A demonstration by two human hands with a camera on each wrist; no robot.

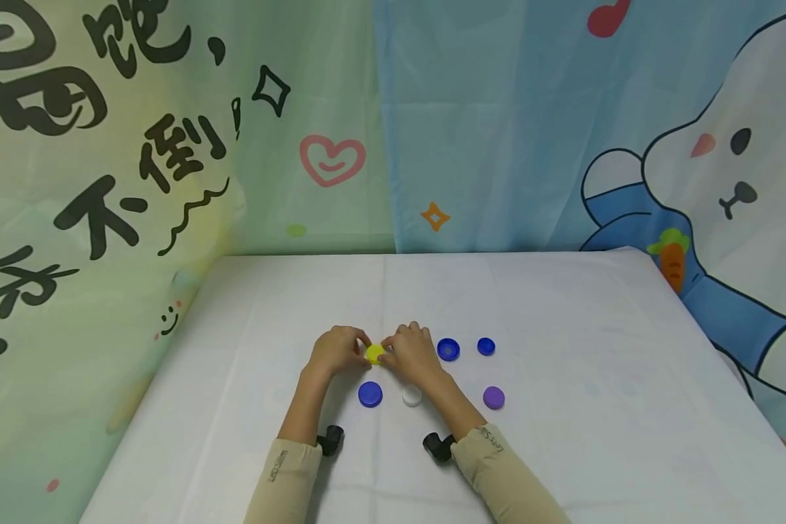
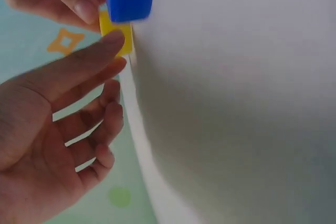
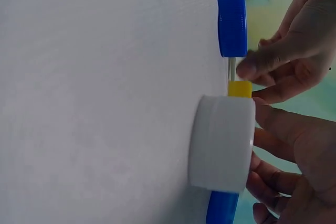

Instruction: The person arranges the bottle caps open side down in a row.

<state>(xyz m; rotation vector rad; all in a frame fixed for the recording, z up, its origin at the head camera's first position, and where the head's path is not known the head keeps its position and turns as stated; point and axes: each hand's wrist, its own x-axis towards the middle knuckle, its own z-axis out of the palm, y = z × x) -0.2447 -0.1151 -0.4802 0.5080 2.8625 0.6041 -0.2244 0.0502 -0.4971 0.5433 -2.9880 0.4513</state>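
Both hands meet at a yellow bottle cap (image 1: 375, 354) on the white-covered table. My left hand (image 1: 337, 351) pinches its left side between thumb and forefinger, the other fingers loosely bent. From the right, my right hand (image 1: 414, 354) pinches the same cap with its thumb and forefinger. Just nearer to me lie a blue bottle cap (image 1: 370, 394) and a white bottle cap (image 1: 411, 397), the latter beside the right wrist. In the right wrist view, the white cap (image 3: 223, 142) hides part of the yellow cap (image 3: 240, 89) and the right fingertips.
Right of the hands are a blue cap (image 1: 448, 349) with a ring-like top, a smaller blue cap (image 1: 486, 346) and a purple cap (image 1: 494, 397). The white tablecloth (image 1: 596, 437) has faint creases. Printed curtains (image 1: 485, 145) hang behind the table's back edge.
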